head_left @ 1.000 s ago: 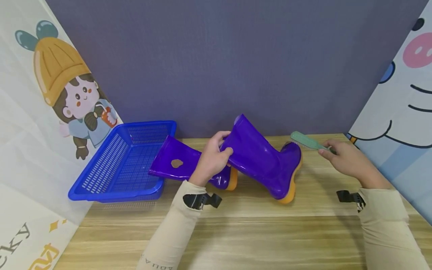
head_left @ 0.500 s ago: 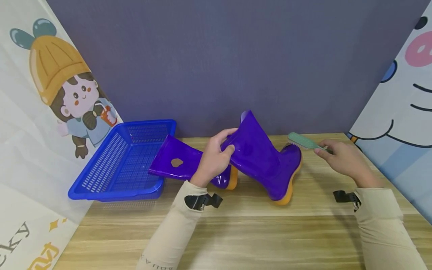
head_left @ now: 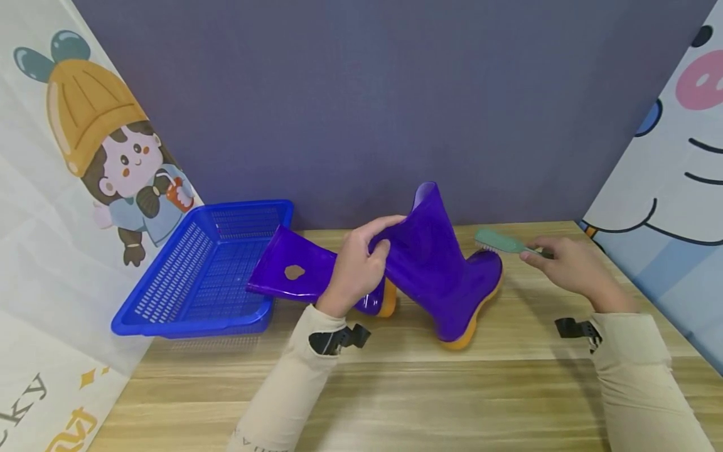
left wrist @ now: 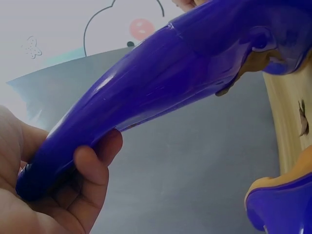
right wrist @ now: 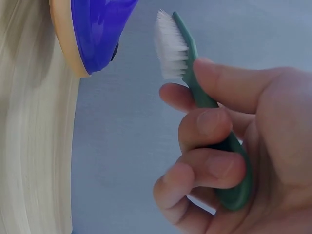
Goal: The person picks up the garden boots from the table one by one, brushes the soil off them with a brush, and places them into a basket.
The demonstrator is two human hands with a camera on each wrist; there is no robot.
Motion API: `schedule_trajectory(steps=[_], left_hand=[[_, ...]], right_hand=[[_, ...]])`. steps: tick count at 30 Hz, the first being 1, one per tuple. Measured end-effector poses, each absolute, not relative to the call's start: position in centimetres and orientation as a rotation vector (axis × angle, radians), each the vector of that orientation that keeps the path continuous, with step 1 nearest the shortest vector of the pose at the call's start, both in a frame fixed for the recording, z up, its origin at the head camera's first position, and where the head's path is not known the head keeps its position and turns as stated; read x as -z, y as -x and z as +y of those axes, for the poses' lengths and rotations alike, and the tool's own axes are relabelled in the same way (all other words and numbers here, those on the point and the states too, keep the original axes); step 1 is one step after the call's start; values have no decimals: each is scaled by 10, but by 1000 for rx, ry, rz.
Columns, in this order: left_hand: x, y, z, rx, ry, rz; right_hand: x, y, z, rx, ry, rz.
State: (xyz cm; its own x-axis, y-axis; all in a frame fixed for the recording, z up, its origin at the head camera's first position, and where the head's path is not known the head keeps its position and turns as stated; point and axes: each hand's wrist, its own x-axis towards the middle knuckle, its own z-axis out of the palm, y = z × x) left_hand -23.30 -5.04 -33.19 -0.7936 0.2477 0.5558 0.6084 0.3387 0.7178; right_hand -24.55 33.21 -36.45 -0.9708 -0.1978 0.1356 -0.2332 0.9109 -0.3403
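My left hand grips the shaft of a purple rain boot by its upper edge; in the left wrist view the fingers curl round the purple rubber. This boot leans with its orange sole towards the table, toe to the right. Brown smears show near its foot. My right hand holds a green scrub brush by the handle, bristles facing the toe. In the right wrist view, white bristles stand apart from the toe. A second purple boot with a brown patch lies behind my left hand.
A blue plastic basket with slotted walls stands at the left, close to the second boot's opening. A dark grey panel closes off the back of the wooden table. Printed panels flank both sides.
The held boot has tipped more upright, its top edge swinging up and to the right while the heel shifted left. The brush has moved slightly left and down, over the toe.
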Motion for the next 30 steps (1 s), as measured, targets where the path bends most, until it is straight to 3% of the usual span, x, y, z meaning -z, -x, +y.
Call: schedule_trajectory(steps=[10, 30], left_hand=[[327, 231, -55, 1327, 749, -2271], [333, 233, -53, 1305, 776, -2383]], right_hand=[[373, 249, 323, -574, -421, -3070], [385, 256, 340, -506, -155, -3181]])
